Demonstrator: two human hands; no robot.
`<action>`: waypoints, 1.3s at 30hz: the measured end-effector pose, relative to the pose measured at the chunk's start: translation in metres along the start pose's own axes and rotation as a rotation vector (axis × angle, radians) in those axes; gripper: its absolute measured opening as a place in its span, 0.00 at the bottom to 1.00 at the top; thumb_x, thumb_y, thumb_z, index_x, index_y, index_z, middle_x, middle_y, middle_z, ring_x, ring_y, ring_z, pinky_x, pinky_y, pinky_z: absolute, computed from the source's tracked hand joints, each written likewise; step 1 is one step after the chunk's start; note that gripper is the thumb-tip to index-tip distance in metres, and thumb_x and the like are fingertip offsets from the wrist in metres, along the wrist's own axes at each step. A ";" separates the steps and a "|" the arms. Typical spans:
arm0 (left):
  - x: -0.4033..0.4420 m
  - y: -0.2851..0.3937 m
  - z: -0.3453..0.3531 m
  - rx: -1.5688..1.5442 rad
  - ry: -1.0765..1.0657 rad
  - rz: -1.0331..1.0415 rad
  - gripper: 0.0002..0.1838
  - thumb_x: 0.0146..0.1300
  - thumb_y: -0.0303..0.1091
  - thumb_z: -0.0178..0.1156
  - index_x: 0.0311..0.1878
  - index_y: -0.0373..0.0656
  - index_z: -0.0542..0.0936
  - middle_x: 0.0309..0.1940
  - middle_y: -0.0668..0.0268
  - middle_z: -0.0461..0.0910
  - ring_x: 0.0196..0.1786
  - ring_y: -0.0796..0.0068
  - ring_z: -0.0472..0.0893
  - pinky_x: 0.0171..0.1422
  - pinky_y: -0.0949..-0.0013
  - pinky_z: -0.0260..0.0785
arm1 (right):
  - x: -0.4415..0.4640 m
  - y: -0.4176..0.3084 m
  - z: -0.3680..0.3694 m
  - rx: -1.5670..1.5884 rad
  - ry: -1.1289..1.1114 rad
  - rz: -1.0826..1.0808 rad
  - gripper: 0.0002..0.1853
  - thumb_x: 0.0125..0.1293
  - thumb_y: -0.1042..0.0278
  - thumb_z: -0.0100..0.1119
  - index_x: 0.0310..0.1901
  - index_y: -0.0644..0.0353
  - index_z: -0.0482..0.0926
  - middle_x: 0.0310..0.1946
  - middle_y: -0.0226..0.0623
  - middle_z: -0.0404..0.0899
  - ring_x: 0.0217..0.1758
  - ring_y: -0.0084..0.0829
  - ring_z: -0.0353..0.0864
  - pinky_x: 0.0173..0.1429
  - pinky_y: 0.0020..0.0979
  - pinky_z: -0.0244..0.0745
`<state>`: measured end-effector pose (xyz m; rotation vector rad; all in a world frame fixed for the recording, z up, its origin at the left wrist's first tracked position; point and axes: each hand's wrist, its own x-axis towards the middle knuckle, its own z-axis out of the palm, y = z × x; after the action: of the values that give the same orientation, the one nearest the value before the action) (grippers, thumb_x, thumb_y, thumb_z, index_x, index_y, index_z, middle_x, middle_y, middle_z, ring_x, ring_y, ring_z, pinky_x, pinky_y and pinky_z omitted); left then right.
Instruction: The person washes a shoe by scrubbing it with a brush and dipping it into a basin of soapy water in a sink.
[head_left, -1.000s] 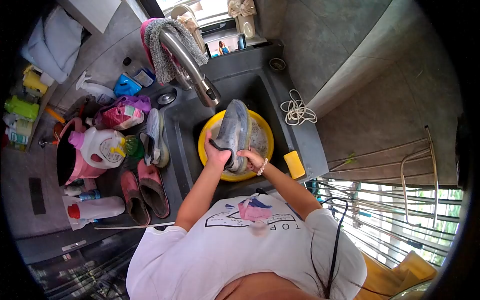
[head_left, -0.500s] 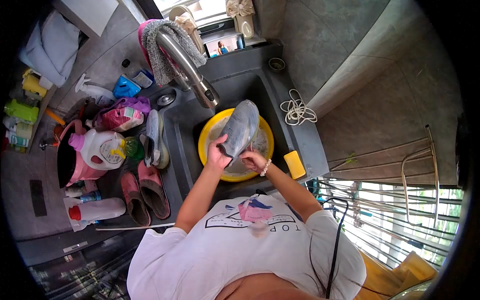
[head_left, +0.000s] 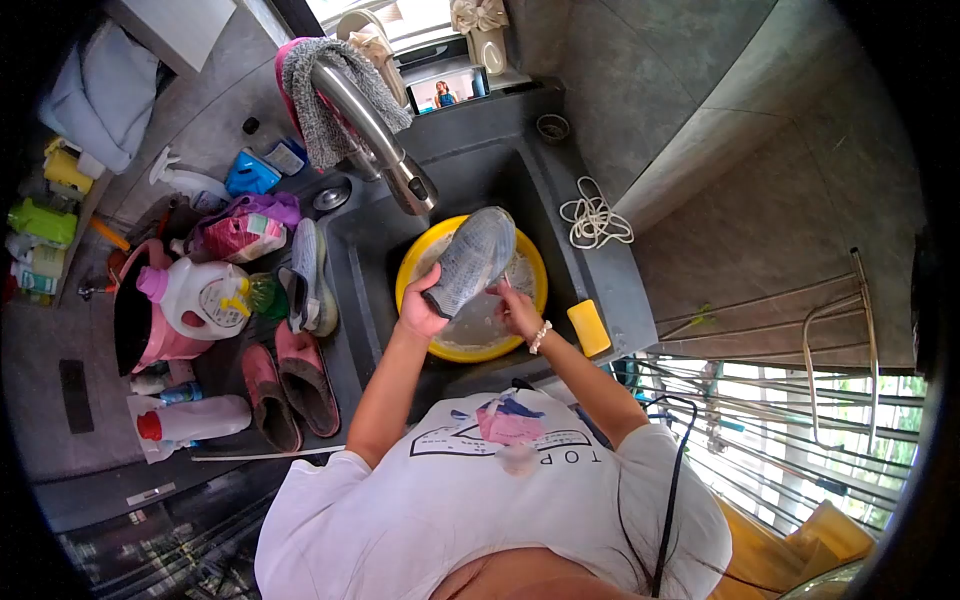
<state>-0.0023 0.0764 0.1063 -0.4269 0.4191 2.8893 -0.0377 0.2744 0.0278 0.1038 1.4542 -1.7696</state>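
Note:
A grey knit shoe point(head_left: 474, 262) is held tilted above a yellow basin point(head_left: 405, 283) of cloudy, sudsy water. My left hand point(head_left: 422, 305) grips the shoe at its heel end, thumb on the upper. Close by the shoe's lower right side is my right hand point(head_left: 517, 311), a beaded band on its wrist. Its fingers are curled together near the shoe's edge; whatever they may hold is too small or hidden to make out. The basin sits inside a dark grey sink point(head_left: 365, 270).
A faucet point(head_left: 400, 180) draped with a grey cloth point(head_left: 330, 100) overhangs the sink. On the right rim lie a yellow soap bar point(head_left: 589, 329) and white laces point(head_left: 597, 215). Left are another grey shoe point(head_left: 318, 280), pink slippers point(head_left: 300, 375) and bottles point(head_left: 205, 300). A phone point(head_left: 448, 92) stands behind.
The shoe has dropped slightly and turned, showing more of its upper. My left hand has shifted a little left, and my right hand has moved slightly right, away from the heel.

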 end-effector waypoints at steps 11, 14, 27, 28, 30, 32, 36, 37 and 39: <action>-0.008 0.005 -0.010 0.246 0.076 0.026 0.22 0.60 0.24 0.54 0.58 0.30 0.67 0.54 0.53 0.73 0.57 0.58 0.73 0.65 0.60 0.61 | -0.004 -0.003 0.000 -0.084 0.352 -0.295 0.28 0.68 0.41 0.41 0.51 0.58 0.77 0.15 0.22 0.64 0.14 0.14 0.59 0.18 0.19 0.52; -0.009 0.008 -0.014 0.280 0.082 0.038 0.22 0.59 0.24 0.54 0.58 0.29 0.67 0.55 0.54 0.72 0.58 0.59 0.72 0.65 0.60 0.60 | -0.013 -0.015 0.004 -0.056 0.347 -0.436 0.24 0.70 0.48 0.44 0.57 0.58 0.74 0.17 0.18 0.63 0.17 0.12 0.58 0.21 0.18 0.53; -0.008 0.011 -0.022 0.238 0.089 0.012 0.24 0.57 0.25 0.52 0.58 0.29 0.66 0.55 0.52 0.72 0.58 0.56 0.72 0.66 0.58 0.60 | -0.033 -0.041 0.028 -0.389 0.235 -0.587 0.21 0.68 0.61 0.49 0.61 0.53 0.69 0.57 0.39 0.73 0.56 0.26 0.75 0.58 0.23 0.66; -0.009 0.011 -0.018 0.238 0.089 0.012 0.24 0.57 0.25 0.52 0.58 0.29 0.66 0.55 0.52 0.72 0.58 0.56 0.72 0.66 0.58 0.60 | -0.034 -0.043 0.030 -0.428 0.220 -0.662 0.20 0.68 0.62 0.49 0.62 0.51 0.69 0.57 0.40 0.74 0.56 0.26 0.75 0.57 0.24 0.67; -0.011 0.008 -0.009 0.219 0.082 0.031 0.25 0.57 0.29 0.52 0.58 0.30 0.67 0.55 0.52 0.73 0.58 0.56 0.72 0.67 0.57 0.60 | -0.041 -0.053 0.032 -0.458 0.166 -0.634 0.21 0.68 0.64 0.49 0.62 0.54 0.68 0.58 0.39 0.72 0.58 0.25 0.72 0.60 0.23 0.63; -0.013 0.007 -0.005 0.224 0.091 0.048 0.25 0.57 0.31 0.52 0.58 0.30 0.67 0.55 0.52 0.73 0.58 0.56 0.72 0.67 0.57 0.59 | -0.043 -0.057 0.034 -0.487 0.112 -0.607 0.21 0.69 0.65 0.48 0.62 0.58 0.67 0.59 0.38 0.71 0.60 0.24 0.69 0.62 0.22 0.60; -0.014 0.006 0.000 0.184 0.084 0.064 0.26 0.58 0.34 0.52 0.58 0.30 0.67 0.56 0.52 0.72 0.58 0.56 0.72 0.67 0.57 0.59 | -0.047 -0.066 0.035 -0.626 0.162 -0.612 0.21 0.67 0.67 0.50 0.62 0.55 0.68 0.47 0.42 0.79 0.48 0.20 0.76 0.53 0.22 0.67; -0.013 0.006 -0.002 0.184 0.084 0.065 0.26 0.58 0.34 0.52 0.58 0.30 0.67 0.56 0.52 0.72 0.58 0.56 0.72 0.67 0.57 0.59 | -0.048 -0.069 0.036 -0.666 0.184 -0.601 0.22 0.67 0.67 0.51 0.62 0.53 0.68 0.42 0.42 0.81 0.43 0.19 0.77 0.50 0.23 0.68; -0.012 0.006 -0.004 0.200 0.028 0.069 0.27 0.58 0.34 0.53 0.59 0.29 0.66 0.56 0.52 0.72 0.59 0.56 0.72 0.67 0.57 0.59 | -0.042 -0.067 0.035 -0.677 0.225 -0.659 0.22 0.67 0.67 0.51 0.62 0.52 0.68 0.39 0.42 0.81 0.39 0.19 0.77 0.47 0.23 0.69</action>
<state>0.0084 0.0673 0.1075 -0.4278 0.7327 2.8716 -0.0376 0.2666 0.1132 -0.6075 2.3685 -1.6629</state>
